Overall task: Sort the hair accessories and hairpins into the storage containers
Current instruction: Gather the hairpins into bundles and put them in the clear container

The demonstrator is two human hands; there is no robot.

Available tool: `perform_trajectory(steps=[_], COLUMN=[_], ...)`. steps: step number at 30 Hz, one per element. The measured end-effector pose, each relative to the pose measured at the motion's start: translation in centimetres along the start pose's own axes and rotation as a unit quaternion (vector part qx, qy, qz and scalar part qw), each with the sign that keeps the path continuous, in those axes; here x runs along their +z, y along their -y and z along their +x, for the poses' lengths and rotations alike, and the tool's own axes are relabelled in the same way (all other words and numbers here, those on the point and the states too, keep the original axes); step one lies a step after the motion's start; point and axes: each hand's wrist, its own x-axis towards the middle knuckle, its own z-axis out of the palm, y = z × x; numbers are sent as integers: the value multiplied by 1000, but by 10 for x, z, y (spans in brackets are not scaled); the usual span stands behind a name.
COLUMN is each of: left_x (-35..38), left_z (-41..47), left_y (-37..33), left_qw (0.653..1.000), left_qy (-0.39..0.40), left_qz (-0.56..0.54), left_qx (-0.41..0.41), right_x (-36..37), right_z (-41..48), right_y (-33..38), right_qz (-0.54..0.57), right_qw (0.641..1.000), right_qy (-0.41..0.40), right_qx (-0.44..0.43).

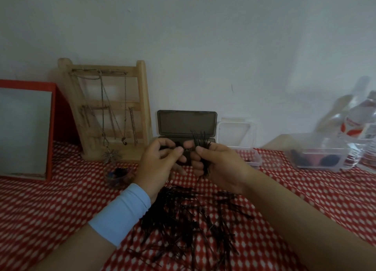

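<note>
**Q:** Report hand state.

**A:** I read the right hand [219,164] as a closed fist round a bundle of black hairpins [200,141]. The pin ends fan out above the fist and also project below it. On the left hand [160,162] the fingers are curled, and the thumb and forefinger pinch a single hairpin [169,148], though that area is blurred. The two hands sit close together, raised above the red dotted tablecloth [61,209]. A light blue wristband [122,211] covers the left wrist.

**Q:** Location of the remaining stock?

**A:** I see a loose pile of hairpins [183,219] on the cloth, below and between my forearms, lying at mixed angles.

**Q:** Container status.

**A:** A dark hinged case [186,122] stands open just behind the hands, lid upright against the wall. Its base is hidden, so I cannot tell the contents. Just beside it on the right is a small clear box [255,161], also with its lid raised, and something small and dark shows inside. Further right, a larger clear container [317,148] holds dark and red items. Left of the hands, a small round tub [118,176] holds coloured hair ties.

**Q:** Other items?

**A:** A wooden jewellery stand [114,107] hung with necklaces, a red-framed mirror [24,132] at far left, and water bottles [362,128] at far right.
</note>
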Motion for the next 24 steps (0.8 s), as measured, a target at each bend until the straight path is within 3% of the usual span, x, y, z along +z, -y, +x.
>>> perform_trajectory(steps=[4, 7, 10, 16, 24], left_x=[5, 2, -5, -6, -16], left_z=[-6, -2, 3, 1, 6], left_y=[-1, 6, 11, 7, -1], left_qw=[991, 985, 978, 963, 942], left_qy=[98, 66, 26, 185, 191], left_qz=[90, 148, 163, 150, 225], left_qx=[-10, 59, 126, 128, 160], right_x=[0, -4, -5, -1, -12], right_z=[0, -1, -3, -6, -6], right_y=[0, 1, 2, -2, -10], right_qz=[-47, -65, -87, -91, -69], right_qw=[998, 997, 996, 993, 986], right_qy=[-42, -51, -26, 26, 71], right_qx=[-6, 7, 25, 73, 135])
